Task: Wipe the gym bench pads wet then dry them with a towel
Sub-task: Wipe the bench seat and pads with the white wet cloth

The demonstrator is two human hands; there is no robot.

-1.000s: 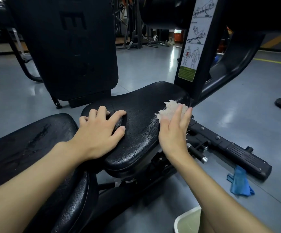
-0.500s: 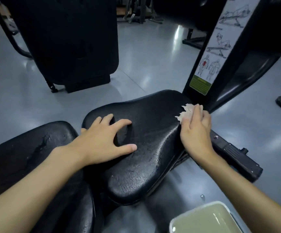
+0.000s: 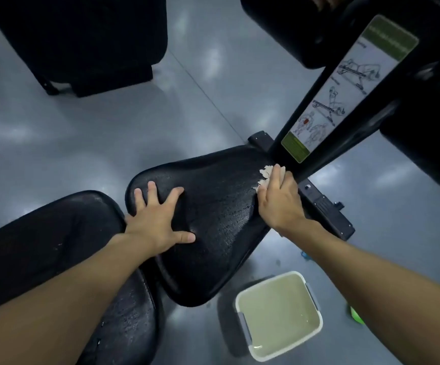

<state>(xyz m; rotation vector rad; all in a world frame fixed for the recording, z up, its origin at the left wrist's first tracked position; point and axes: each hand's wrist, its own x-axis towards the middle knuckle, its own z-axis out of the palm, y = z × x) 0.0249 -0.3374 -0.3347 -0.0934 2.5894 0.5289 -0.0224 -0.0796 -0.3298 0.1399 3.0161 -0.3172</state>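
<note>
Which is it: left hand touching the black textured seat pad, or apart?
Touching. Head view: left hand lies flat on the black textured seat pad, fingers spread.

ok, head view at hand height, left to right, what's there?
Long pad → left hand → seat pad → right hand → black frame bar.
</note>
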